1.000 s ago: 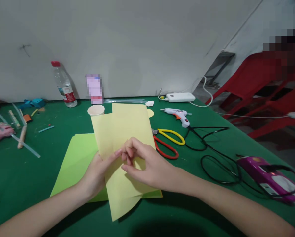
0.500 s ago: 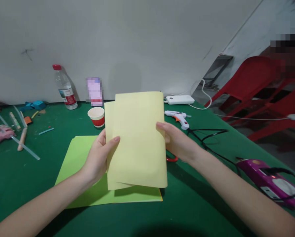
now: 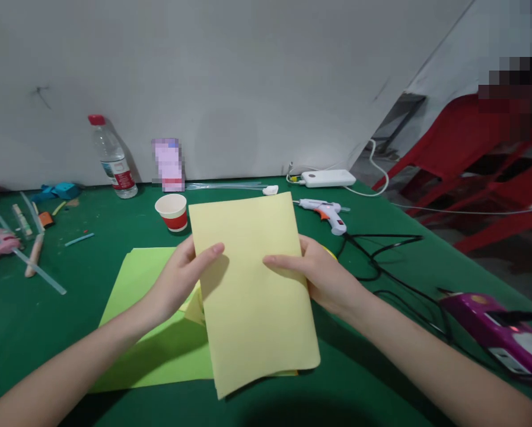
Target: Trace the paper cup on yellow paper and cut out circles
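Two pale yellow sheets of paper (image 3: 254, 308), lying almost flush on each other, are held up over the table between my hands. My left hand (image 3: 188, 270) grips their left side, thumb on the front and fingers hidden behind. On the right edge my right hand (image 3: 319, 270) has the same kind of grip, its thumb flat across the front. Beneath them lie green sheets of paper (image 3: 145, 356) on the table. A small folded yellow paper piece (image 3: 196, 307) shows behind the held sheets, by my left wrist.
A paper cup (image 3: 172, 213), a water bottle (image 3: 113, 163) and a phone (image 3: 168, 165) stand toward the wall. At right are a white glue gun (image 3: 323, 207), black cable, a power bank (image 3: 328, 178) and a purple power strip (image 3: 497, 329). A pink glue gun (image 3: 1, 244) lies left.
The yellow sheets, offset from each other before, now nearly line up. They have come lower and tilted, and my right thumb has slid further in over the front.
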The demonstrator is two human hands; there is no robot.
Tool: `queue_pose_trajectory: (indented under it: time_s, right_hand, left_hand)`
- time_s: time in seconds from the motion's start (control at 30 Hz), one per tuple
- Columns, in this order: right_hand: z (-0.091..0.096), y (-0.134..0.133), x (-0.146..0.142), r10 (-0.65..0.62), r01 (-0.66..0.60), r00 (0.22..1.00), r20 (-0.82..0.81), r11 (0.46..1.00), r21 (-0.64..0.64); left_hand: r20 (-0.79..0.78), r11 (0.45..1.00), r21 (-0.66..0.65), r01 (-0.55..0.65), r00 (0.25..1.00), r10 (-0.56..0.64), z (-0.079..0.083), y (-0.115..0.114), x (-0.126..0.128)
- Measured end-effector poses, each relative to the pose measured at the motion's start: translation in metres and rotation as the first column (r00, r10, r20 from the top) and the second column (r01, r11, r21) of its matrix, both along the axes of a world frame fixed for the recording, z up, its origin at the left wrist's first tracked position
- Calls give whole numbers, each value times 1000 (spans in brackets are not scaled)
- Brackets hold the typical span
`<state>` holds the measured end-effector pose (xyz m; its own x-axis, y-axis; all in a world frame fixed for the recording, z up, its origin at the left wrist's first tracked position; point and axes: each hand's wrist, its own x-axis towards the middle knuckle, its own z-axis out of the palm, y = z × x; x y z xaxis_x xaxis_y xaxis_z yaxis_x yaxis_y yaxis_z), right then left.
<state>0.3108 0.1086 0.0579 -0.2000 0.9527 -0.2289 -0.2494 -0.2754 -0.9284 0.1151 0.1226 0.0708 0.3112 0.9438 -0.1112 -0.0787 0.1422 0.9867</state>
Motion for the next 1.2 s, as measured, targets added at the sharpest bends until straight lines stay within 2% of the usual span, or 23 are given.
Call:
queue_pose_trajectory:
  time_s: [0.1, 0.2, 0.3, 0.5, 0.67, 0.87, 1.03, 1.2]
  right_hand:
    - [2, -8, -4, 70, -70, 998, 5, 997, -16]
    - [4, -14, -6, 99, -98, 995, 15, 995, -25]
    - [7, -18, -6, 61, -61, 996, 69, 998, -14]
    - [16, -29, -1, -5, -3, 973, 230, 999, 36]
    - [22, -37, -1, -131, 115, 924, 359, 991, 65]
    - [12, -36, 3, -118, 86, 927, 356, 991, 106]
    - [18, -40, -1, -111, 80, 924, 367, 992, 99]
    - [24, -43, -6, -169, 147, 907, 384, 985, 87]
  left_hand:
    - [-8, 999, 41, -31, 999, 31, 6, 2, -6]
    - [-27, 997, 62, 54, 998, -53, 10, -5, -10]
    - [-31, 984, 144, 100, 995, -96, 15, -14, -10]
    - [-16, 937, 349, 7, 1000, -1, 26, -18, -12]
    - [-24, 933, 359, 20, 1000, -12, 32, -18, -15]
    - [13, 919, 392, 30, 999, -38, 29, -20, -15]
    - [-36, 837, 544, 53, 999, -40, 21, -20, -16]
    - [-115, 784, 613, 97, 993, -33, 21, -17, -18]
